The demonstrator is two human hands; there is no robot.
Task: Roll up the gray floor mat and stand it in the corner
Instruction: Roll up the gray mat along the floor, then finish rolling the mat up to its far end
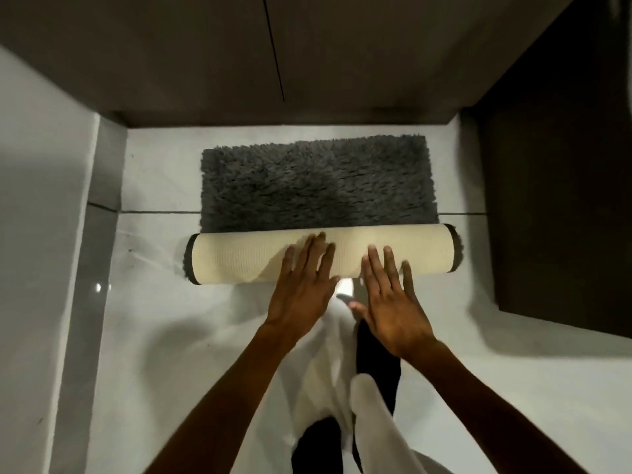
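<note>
The gray shaggy floor mat lies on the white tiled floor, its far part still flat. Its near part is wound into a roll that shows the cream ribbed backing, with dark pile at both ends. My left hand rests flat on the roll near its middle, fingers spread and pointing away from me. My right hand lies flat beside it, fingertips on the roll's near side. Neither hand grips anything.
A dark wall runs across the far side and meets a dark panel on the right. A pale wall with a gray skirting bounds the left. My white trousers and dark socks are below my hands.
</note>
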